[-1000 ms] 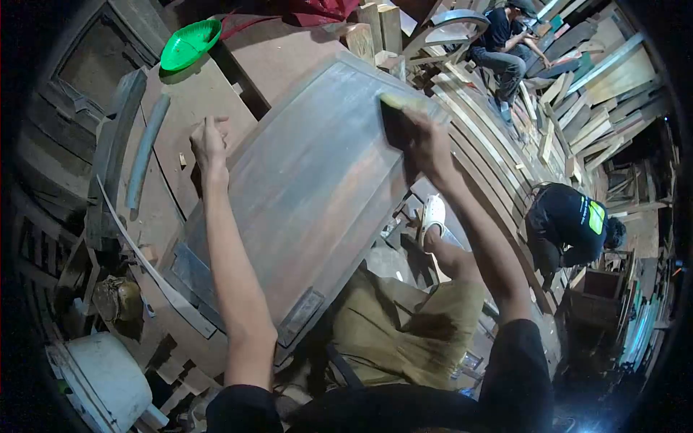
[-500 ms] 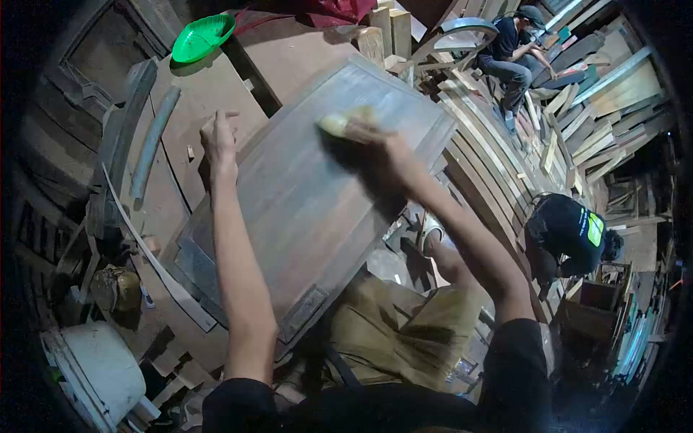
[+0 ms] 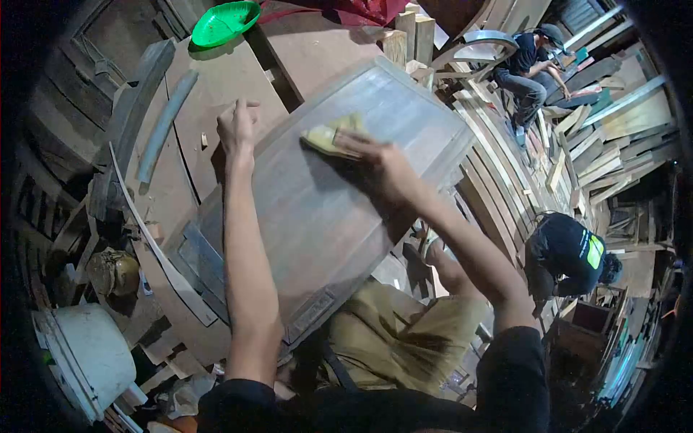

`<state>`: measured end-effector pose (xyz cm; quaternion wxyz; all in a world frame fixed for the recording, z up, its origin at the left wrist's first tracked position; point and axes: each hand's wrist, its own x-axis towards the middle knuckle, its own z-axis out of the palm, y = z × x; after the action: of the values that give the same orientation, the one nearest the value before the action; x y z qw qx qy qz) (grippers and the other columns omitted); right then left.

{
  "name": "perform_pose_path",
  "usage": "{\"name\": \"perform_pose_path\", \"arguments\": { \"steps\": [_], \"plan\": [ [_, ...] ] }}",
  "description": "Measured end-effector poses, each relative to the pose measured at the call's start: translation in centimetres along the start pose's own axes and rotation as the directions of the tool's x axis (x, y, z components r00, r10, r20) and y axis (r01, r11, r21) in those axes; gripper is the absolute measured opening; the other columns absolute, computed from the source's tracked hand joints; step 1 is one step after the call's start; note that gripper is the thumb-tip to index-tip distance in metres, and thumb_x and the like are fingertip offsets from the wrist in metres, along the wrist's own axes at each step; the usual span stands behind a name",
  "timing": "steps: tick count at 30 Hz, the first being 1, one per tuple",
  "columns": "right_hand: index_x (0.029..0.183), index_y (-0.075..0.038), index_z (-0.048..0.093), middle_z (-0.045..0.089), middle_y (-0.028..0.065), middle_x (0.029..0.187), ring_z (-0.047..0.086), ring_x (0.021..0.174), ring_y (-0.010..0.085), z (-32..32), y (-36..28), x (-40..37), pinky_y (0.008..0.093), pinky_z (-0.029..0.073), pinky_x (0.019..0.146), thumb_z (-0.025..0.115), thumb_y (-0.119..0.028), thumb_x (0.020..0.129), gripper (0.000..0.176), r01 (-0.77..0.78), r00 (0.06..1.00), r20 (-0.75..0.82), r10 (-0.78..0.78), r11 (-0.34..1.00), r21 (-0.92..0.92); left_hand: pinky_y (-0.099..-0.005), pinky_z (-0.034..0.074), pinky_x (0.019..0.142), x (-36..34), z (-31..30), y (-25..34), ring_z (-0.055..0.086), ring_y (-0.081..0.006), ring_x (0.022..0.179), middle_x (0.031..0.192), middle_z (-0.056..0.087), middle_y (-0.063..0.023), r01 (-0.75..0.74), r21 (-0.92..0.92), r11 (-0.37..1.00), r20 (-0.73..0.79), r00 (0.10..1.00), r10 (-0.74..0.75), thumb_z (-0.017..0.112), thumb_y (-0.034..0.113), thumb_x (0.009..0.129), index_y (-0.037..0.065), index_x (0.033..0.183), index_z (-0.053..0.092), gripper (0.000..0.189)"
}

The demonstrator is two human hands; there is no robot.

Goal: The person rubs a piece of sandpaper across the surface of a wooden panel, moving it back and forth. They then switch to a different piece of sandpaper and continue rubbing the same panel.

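Observation:
A framed wooden panel lies slanted across the workbench, its surface streaked grey and brown. My right hand presses a yellowish cloth or pad against the upper part of the panel, the fingers closed on it. My left hand is by the panel's upper left edge, over the bench, its fingers curled in; whether they hold anything is hidden.
A green dish sits at the bench's top left, above a grey-blue rod. Long wooden strips run on the right. Two people are at the right, one bent over, one seated. A white tub stands lower left.
The right hand and cloth have moved slightly left and down over the panel. The left hand's extended finger has curled in. The whole view has shifted a little.

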<state>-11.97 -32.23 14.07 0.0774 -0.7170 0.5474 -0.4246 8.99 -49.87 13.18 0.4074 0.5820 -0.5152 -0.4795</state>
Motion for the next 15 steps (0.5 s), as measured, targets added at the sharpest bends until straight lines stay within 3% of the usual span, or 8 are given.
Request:
{"name": "perform_pose_path", "arguments": {
  "steps": [1, 3, 5, 6, 9, 12, 14, 15],
  "plan": [
    [0.109, 0.006, 0.065, 0.068, 0.018, 0.107, 0.065, 0.099, 0.0289, -0.6, 2.5, 1.1, 0.0361, 0.051, 0.086, 0.057, 0.005, 0.083, 0.027, -0.165, 0.984, -0.044, 0.174, 0.973, 0.161, -0.0216, 0.027, 0.043, -0.1, 0.3, -0.2, 0.036, -0.0033, 0.05, 0.059, 0.037, 0.0065, -0.066, 0.003, 0.998, -0.008, 0.998, 0.066, 0.044, 0.029, 0.094, 0.006, 0.091, 0.068, 0.033],
    [0.103, 0.006, 0.067, 0.066, 0.0206, 0.114, 0.065, 0.104, 0.0336, 0.3, 6.3, 2.6, 0.0387, 0.05, 0.09, 0.058, 0.005, 0.082, 0.023, -0.304, 0.874, -0.213, 0.436, 0.834, 0.461, -0.0296, 0.038, 0.059, -0.1, 0.3, -0.1, 0.05, -0.0132, 0.062, 0.062, 0.05, -0.0023, -0.02, 0.019, 1.0, -0.02, 1.0, 0.02, 0.048, 0.033, 0.089, 0.005, 0.089, 0.071, 0.036],
    [0.101, 0.007, 0.066, 0.068, 0.014, 0.105, 0.064, 0.095, 0.0222, 2.1, 6.9, 2.4, 0.0339, 0.051, 0.086, 0.056, 0.004, 0.086, 0.018, -0.058, 0.985, -0.163, 0.062, 0.998, 0.034, -0.0345, 0.044, 0.065, 0.1, 0.1, -0.2, 0.057, -0.0201, 0.068, 0.067, 0.057, -0.0074, 0.015, -0.011, 1.0, -0.019, 1.0, -0.015, 0.049, 0.035, 0.086, 0.006, 0.088, 0.073, 0.037],
    [0.1, 0.008, 0.065, 0.07, 0.0107, 0.101, 0.063, 0.091, 0.0164, 2.4, 6.8, 2.5, 0.0316, 0.051, 0.084, 0.055, 0.003, 0.088, 0.016, 0.098, 0.991, -0.074, -0.113, 0.979, -0.176, -0.0345, 0.044, 0.065, 0.2, 0.0, -0.3, 0.057, -0.0199, 0.068, 0.068, 0.057, -0.008, 0.013, -0.003, 1.0, -0.017, 1.0, -0.013, 0.05, 0.035, 0.086, 0.006, 0.088, 0.073, 0.037],
    [0.11, 0.004, 0.065, 0.067, 0.0186, 0.111, 0.062, 0.105, 0.0249, -2.9, 3.4, 5.7, 0.036, 0.047, 0.093, 0.052, 0.0, 0.088, 0.026, -0.41, 0.912, 0.05, 0.408, 0.895, 0.178, -0.034, 0.045, 0.065, 0.0, 0.2, -0.8, 0.058, -0.0199, 0.069, 0.071, 0.058, -0.0094, 0.007, 0.013, 1.0, -0.006, 1.0, -0.007, 0.05, 0.035, 0.086, 0.006, 0.088, 0.072, 0.037],
    [0.113, -0.001, 0.067, 0.064, 0.0193, 0.119, 0.059, 0.114, 0.0234, 2.0, 10.7, 4.4, 0.037, 0.043, 0.103, 0.05, -0.001, 0.089, 0.029, -0.111, 0.966, -0.167, 0.195, 0.904, 0.412, -0.0333, 0.047, 0.067, 0.5, 0.2, -0.6, 0.061, -0.0206, 0.072, 0.073, 0.059, -0.0107, -0.027, 0.004, 1.0, -0.026, 0.999, 0.027, 0.05, 0.036, 0.086, 0.006, 0.086, 0.072, 0.037],
    [0.114, 0.0, 0.066, 0.067, 0.0144, 0.114, 0.06, 0.107, 0.0169, 2.0, 8.0, 2.7, 0.0346, 0.043, 0.102, 0.049, -0.002, 0.092, 0.028, 0.185, 0.972, 0.184, -0.149, 0.962, -0.203, -0.0296, 0.04, 0.06, 0.1, 0.4, -0.1, 0.053, -0.0163, 0.067, 0.07, 0.053, -0.0057, 0.032, -0.036, 0.999, -0.035, 0.999, -0.033, 0.049, 0.032, 0.088, 0.006, 0.087, 0.071, 0.034],
    [0.113, 0.0, 0.066, 0.066, 0.0167, 0.113, 0.061, 0.107, 0.0199, 2.0, 8.8, 3.3, 0.0347, 0.044, 0.1, 0.049, -0.001, 0.09, 0.028, 0.062, 0.995, 0.078, -0.056, 0.996, -0.072, -0.0259, 0.033, 0.052, 0.2, 0.5, 0.0, 0.043, -0.01, 0.058, 0.065, 0.044, 0.0006, 0.015, -0.023, 1.0, -0.045, 0.999, -0.016, 0.047, 0.029, 0.09, 0.006, 0.088, 0.07, 0.033]
  ]
}}
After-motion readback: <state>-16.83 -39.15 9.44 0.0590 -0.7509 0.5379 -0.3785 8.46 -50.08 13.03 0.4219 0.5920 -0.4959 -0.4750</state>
